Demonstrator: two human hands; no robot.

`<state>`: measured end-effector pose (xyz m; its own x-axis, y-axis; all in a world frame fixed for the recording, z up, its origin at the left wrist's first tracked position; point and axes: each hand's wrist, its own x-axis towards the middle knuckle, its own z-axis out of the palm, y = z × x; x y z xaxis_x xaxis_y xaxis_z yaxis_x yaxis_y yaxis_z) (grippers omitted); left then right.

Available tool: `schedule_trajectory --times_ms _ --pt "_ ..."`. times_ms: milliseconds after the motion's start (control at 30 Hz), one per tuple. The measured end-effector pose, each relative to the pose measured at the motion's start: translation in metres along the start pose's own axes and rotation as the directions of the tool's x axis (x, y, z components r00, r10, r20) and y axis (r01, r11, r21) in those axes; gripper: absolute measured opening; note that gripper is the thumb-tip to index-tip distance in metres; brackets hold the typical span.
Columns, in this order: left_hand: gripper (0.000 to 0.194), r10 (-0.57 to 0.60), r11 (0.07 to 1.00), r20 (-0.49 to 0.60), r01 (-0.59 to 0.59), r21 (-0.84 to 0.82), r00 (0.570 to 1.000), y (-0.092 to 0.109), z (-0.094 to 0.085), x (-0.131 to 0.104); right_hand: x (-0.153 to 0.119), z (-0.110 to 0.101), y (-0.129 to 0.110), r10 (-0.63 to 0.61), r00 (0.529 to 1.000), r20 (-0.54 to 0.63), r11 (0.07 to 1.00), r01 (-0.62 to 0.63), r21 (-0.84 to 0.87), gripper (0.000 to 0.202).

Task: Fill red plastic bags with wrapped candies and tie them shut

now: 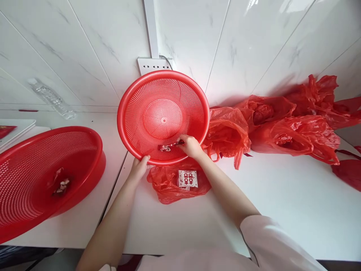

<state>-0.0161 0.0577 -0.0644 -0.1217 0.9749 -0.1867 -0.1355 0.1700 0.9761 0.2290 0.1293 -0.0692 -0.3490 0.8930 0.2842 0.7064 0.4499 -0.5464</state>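
A red perforated basket (163, 119) is tilted up toward me, near the wall. My left hand (138, 168) grips its lower rim, thumb over the edge. Inside the basket, my right hand (189, 146) is closed on a small dark item too small to name. Beside its fingers, small red-and-white pieces (164, 148) lie low in the basket. Below the basket, a red plastic bag (166, 188) lies on the table with a white packet with red print (188, 178) in or on it.
A second red basket (98, 158) with a few small pieces stands at the left. Several red plastic bags (299, 131) line the wall at the right. A clear plastic bottle (52, 98) lies at the back left, and a power strip (153, 66) is behind the basket.
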Motion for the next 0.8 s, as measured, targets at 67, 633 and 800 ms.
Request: schedule_trajectory --times_ms 67,633,800 --pt "0.027 -0.007 1.000 0.003 0.007 0.009 1.000 0.002 0.000 0.000 0.000 0.000 -0.001 0.002 1.000 -0.031 0.997 0.000 0.072 0.017" --pt "0.030 0.000 0.999 0.023 0.001 -0.045 1.000 0.000 -0.004 0.004 -0.015 -0.051 -0.028 -0.041 0.994 0.102 0.877 -0.012 0.479 0.031" --pt "0.029 -0.011 0.999 0.023 0.012 -0.037 1.000 0.001 -0.004 0.003 -0.024 -0.055 -0.053 -0.227 0.935 0.273 0.936 0.132 0.325 0.037"
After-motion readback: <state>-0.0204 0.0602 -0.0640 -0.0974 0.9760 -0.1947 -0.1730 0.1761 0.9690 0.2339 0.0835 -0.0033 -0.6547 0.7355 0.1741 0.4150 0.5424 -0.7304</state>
